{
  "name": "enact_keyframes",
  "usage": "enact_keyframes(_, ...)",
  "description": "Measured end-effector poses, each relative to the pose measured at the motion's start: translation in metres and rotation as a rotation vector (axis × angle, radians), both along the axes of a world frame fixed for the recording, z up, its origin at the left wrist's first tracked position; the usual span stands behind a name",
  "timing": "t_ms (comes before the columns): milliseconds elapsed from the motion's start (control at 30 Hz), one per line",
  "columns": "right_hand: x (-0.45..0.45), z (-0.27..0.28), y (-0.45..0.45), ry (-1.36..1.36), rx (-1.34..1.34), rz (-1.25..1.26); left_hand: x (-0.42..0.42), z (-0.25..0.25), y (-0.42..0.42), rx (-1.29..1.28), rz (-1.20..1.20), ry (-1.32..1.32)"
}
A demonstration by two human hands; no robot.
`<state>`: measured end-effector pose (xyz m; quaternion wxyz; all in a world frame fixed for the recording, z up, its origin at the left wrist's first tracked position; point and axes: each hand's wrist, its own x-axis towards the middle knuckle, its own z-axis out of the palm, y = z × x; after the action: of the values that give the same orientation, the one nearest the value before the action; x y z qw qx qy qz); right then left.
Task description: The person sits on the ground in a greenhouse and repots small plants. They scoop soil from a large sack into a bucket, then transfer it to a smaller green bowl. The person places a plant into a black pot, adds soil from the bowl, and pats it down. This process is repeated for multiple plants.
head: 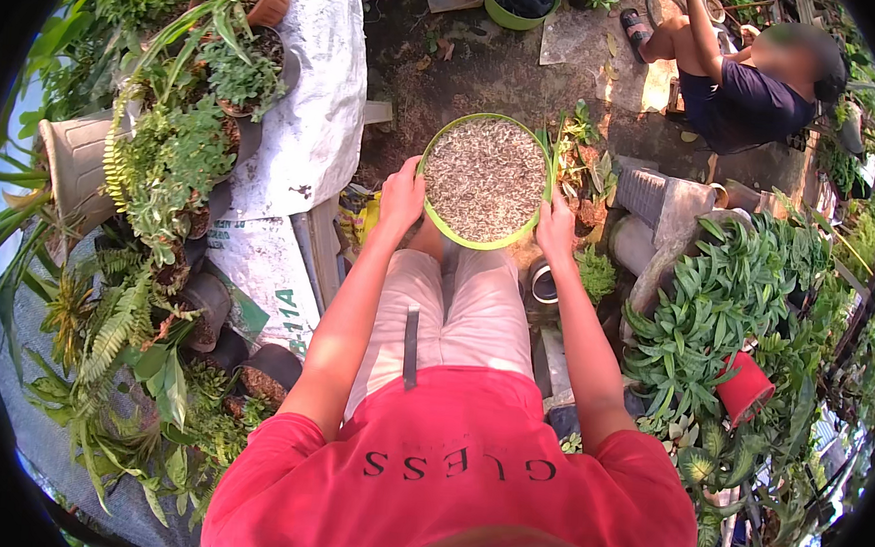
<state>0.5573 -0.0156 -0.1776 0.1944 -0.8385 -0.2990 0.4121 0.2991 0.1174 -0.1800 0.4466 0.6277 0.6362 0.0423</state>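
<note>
A round container with a bright green rim (482, 245) is held out in front of me. It is filled nearly to the rim with a loose, pale brown material like husks or chopped dry matter (486, 180). My left hand (403, 196) grips the rim on the picture's left side. On the opposite side, my right hand (555, 224) holds the rim. The fingers beneath the container are mostly hidden. Under and beyond it lies dark ground, with a small leafy plant (580, 158) just to its right.
Potted plants (243, 73) and white sacks (297, 107) line the left. At the right are grey blocks (641, 192), dense leafy plants (694, 312) and a red pot (746, 389). A green basin (521, 15) stands ahead. Another person (748, 104) sits low at upper right.
</note>
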Motion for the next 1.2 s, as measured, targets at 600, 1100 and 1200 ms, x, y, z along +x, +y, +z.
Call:
enact_keyframes(600, -0.051, -0.388, 0.010, -0.078, -0.242, 0.126, -0.032, -0.371, -0.039, -0.210, -0.034, 0.444)
enact_keyframes(1100, -0.073, -0.440, -0.041, -0.015, 0.101, -0.042, -0.042, -0.426, -0.063, -0.011, 0.063, 0.309)
enact_keyframes(1200, -0.097, -0.342, 0.015, 0.026, 0.121, -0.007, -0.002, -0.386, -0.059, 0.212, -0.057, 0.134)
